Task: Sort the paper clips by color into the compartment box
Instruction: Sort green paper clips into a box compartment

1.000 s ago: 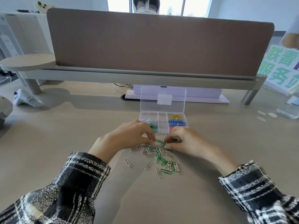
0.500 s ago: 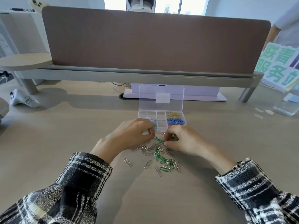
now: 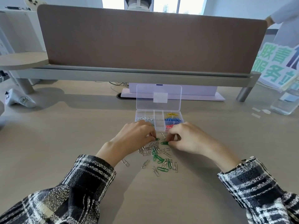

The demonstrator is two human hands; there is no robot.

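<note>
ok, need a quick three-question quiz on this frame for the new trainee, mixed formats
1. True or false: the lid of the compartment box is shut.
2. The loose pile on the desk holds which colours? A silver and green; B yellow and blue; C pink only.
3. Fill in: the left hand and the right hand each pinch a ___ clip.
Key: 1 false, it stands open. 2 A. 3 green: left clip, right clip.
</note>
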